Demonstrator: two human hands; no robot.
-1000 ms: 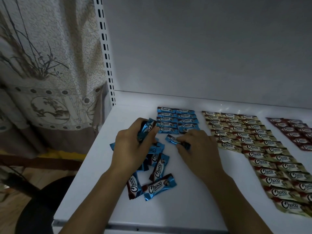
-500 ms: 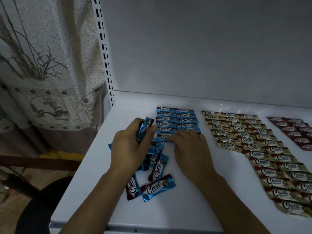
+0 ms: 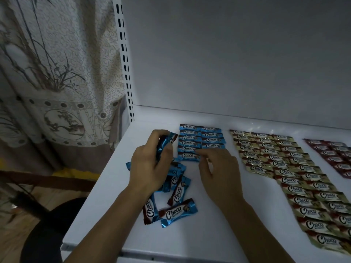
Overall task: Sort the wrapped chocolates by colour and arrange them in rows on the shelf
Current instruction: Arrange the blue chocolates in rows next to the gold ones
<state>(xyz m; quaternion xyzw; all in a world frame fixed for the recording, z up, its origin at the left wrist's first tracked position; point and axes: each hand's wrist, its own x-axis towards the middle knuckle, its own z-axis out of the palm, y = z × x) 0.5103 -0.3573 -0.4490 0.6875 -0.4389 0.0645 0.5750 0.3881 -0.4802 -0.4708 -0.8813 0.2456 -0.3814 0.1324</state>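
On the white shelf point(image 3: 190, 238) blue wrapped chocolates lie in two neat columns point(image 3: 201, 139) at the back. My left hand point(image 3: 150, 168) holds a blue chocolate point(image 3: 164, 145) upright above a loose pile of blue chocolates point(image 3: 176, 194). My right hand point(image 3: 218, 173) hovers with fingers apart, its fingertips at the nearest blue chocolate of the left column point(image 3: 188, 156). Gold chocolates point(image 3: 284, 168) fill rows to the right, and red ones point(image 3: 334, 154) lie at the far right.
A perforated white upright point(image 3: 124, 59) marks the shelf's left back corner, with a patterned curtain point(image 3: 57, 82) beyond it. A dark round stool point(image 3: 43, 234) sits below the shelf's left front edge. The shelf's back wall point(image 3: 228, 54) is plain grey.
My right hand carried a blue chocolate forward, set it at the near end of the left blue column, and let go. My left hand kept its chocolate and barely moved.
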